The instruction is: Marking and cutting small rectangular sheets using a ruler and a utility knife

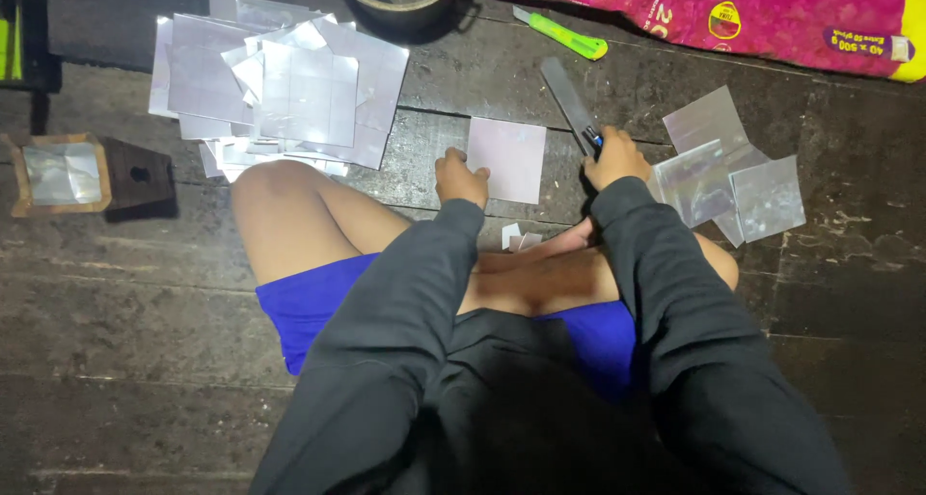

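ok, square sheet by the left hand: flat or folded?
Flat: the square sheet lies spread on the floor, left hand on its edge.

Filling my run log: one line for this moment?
left hand: pressing square sheet | right hand: gripping knife | surface: wooden floor

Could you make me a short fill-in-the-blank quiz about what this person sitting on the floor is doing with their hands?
1. The right hand grips a long flat ____ by its handle.
2. The left hand presses on a single square sheet lying on the dark wooden ____.
3. The cutter beyond the sheet is bright ____.
4. The big pile of shiny sheets lies to the person's ____.

Missing words: blade; floor; green; left
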